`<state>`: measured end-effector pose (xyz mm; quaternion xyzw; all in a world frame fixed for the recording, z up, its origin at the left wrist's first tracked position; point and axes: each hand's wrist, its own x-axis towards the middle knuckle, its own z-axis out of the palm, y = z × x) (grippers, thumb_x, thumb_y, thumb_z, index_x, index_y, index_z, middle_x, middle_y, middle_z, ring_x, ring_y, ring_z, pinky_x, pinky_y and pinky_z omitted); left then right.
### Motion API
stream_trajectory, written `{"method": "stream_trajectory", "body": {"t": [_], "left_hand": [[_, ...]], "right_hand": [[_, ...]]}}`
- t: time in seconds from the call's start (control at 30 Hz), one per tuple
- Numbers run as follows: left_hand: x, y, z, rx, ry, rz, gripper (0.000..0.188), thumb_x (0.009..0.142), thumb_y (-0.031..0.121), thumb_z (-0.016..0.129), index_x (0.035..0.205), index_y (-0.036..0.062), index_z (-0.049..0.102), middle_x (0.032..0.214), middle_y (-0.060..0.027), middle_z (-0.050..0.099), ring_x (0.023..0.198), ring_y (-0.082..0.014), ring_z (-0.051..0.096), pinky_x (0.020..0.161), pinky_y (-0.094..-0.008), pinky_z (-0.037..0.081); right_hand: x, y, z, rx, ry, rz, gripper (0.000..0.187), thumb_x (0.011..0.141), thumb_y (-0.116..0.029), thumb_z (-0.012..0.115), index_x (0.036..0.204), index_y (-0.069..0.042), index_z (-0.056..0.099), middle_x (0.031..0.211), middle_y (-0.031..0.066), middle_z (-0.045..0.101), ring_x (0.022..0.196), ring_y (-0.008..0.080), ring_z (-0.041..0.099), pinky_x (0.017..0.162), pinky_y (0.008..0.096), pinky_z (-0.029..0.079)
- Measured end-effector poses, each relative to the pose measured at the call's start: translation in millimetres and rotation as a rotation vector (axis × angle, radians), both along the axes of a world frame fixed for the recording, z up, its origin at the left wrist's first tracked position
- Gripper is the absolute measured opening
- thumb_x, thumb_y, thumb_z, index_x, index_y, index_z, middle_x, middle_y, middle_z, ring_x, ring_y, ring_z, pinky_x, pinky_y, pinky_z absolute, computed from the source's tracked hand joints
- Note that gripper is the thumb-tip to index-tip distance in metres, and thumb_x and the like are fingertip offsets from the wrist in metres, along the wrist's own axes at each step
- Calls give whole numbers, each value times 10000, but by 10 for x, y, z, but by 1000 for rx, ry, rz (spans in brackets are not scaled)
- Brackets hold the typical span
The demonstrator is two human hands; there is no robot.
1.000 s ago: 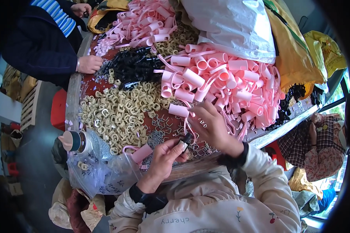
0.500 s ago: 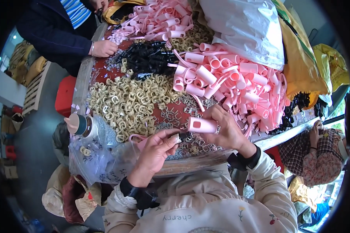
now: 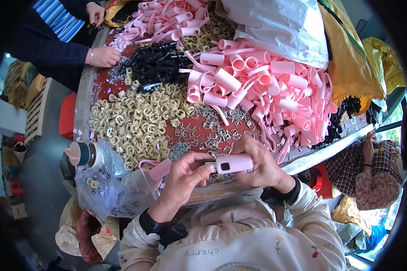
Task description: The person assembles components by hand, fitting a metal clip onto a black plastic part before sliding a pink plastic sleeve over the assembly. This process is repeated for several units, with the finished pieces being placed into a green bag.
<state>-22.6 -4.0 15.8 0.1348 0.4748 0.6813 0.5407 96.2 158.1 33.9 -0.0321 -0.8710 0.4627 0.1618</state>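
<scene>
In front of me, near the table's front edge, my right hand is closed around the right end of a pink plastic sleeve. Black shows through the sleeve's small square window. At its left end, my left hand pinches a small black plastic part with thumb and fingers, against the sleeve. How far that part sits inside cannot be seen. Metal wire clips lie loose just beyond both hands. Below my left hand, another pink sleeve with a strap lies beside a clear plastic bag.
Cream plastic buckles are heaped to the left, with black parts behind them. Pink sleeves pile up at right under a white sack. A bottle stands front left. Co-workers' hands are at the far left.
The black part has come from below the sleeve's left end to against it, and black now shows in the window. The sleeve has lowered slightly. The view has shifted a little.
</scene>
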Motion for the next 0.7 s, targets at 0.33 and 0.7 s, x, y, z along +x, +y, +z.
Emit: {"method": "stream_trajectory", "body": {"t": [0.33,0.7], "left_hand": [[47,105,-3,-87,117,-13,211,776,86,547,953,-23,509,741,-59,558,599,-75,515,529,-186,437],[76,28,110,-91,176,-58,400,786,130,549,1110,-37,385,836,-93,560,698,-98,540,605,-207,455]], "right_hand": [[7,-147,-167,-249,-86,-77,317,539,15,516,838,-14,416,793,104,453,693,197,472,600,279,386],[36,4,145,8,-57,207,575,600,-129,605,1110,12,377,1036,157,429,896,284,472,764,333,386]]}}
